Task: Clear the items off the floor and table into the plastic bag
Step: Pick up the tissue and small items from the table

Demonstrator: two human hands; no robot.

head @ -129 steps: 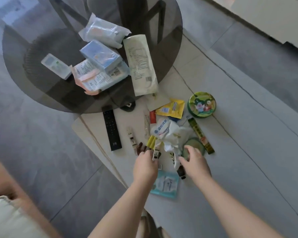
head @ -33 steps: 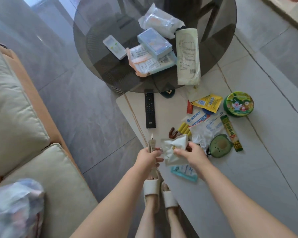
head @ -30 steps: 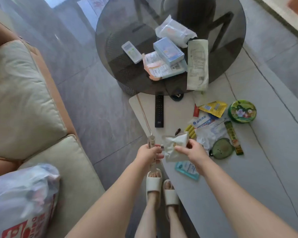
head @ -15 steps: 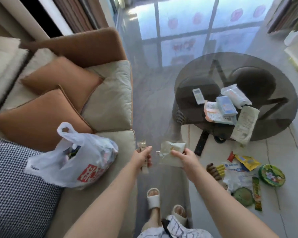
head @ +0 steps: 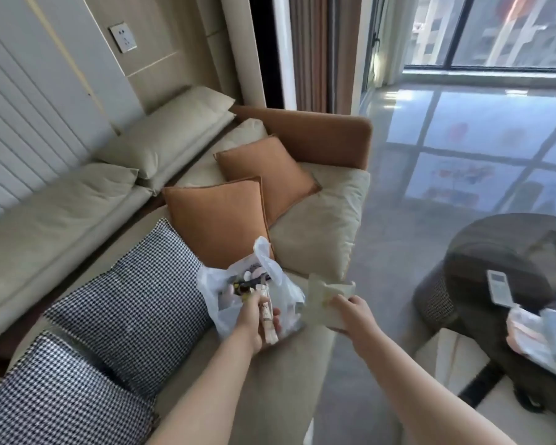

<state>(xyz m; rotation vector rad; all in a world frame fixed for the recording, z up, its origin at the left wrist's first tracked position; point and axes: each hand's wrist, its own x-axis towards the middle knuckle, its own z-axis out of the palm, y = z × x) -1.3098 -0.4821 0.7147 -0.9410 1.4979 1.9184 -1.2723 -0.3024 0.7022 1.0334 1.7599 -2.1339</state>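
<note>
At far left I see two checked cushions (head: 116, 319) lying on the sofa (head: 315, 220), with two orange cushions (head: 225, 220) past them toward the armrest. The bag (head: 270, 284) sits on the sofa seat just beside the nearer checked cushion, its mouth open and a handle standing up; dark and pale items show inside. My left hand (head: 254, 319) is over the bag's near edge, fingers curled round a slim tube (head: 268, 322) that points down toward me. Just right of the bag, my right hand (head: 353, 313) pinches a pale crumpled packet (head: 326, 300), held above the seat's front edge and close to the bag without clearly touching it. Nothing lies between either hand and the bag's mouth. Further right comes glossy grey floor (head: 398, 245), then the round dark glass table (head: 511, 239) with a white remote (head: 499, 287) and blurred packages (head: 546, 335) at the frame edge. Behind the sofa runs a panelled wall with a socket (head: 122, 36), then curtains and tall windows.
</note>
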